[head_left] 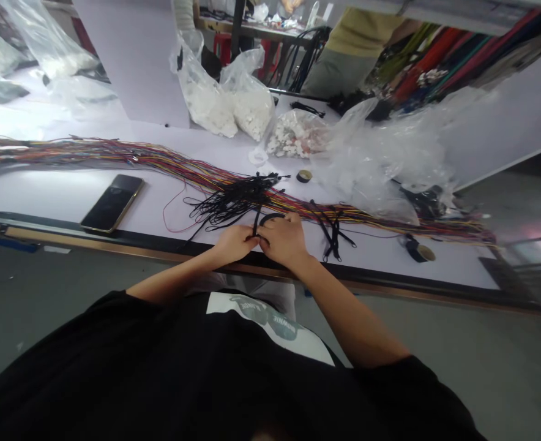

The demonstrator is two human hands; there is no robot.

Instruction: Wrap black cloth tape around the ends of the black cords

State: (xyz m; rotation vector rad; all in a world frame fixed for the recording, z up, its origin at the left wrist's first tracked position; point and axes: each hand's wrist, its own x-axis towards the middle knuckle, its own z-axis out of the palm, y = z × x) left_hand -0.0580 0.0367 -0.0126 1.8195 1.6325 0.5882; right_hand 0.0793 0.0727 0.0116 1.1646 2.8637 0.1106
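My left hand point(236, 244) is closed, its fingertips pinching a short black cable point(257, 215) that stands up between my hands near the table's front edge. Right beside it, my right hand point(282, 240) curls around what looks like a roll of black tape point(273, 217), mostly covered by the fingers. The thumbs nearly meet at the cable. Just beyond lies a tangled pile of thin black cables point(234, 199), resting on a long bundle of coloured wires point(179, 160). To the right, several short black cables point(332, 236) with looped ends lie across the same bundle.
A phone point(113, 203) lies at the left. Two tape rolls rest on the table: a small one point(304, 176) behind the wires and a black one point(420, 250) at the right. Clear bags of white parts point(252, 113) stand at the back, near crumpled plastic bags point(371, 165).
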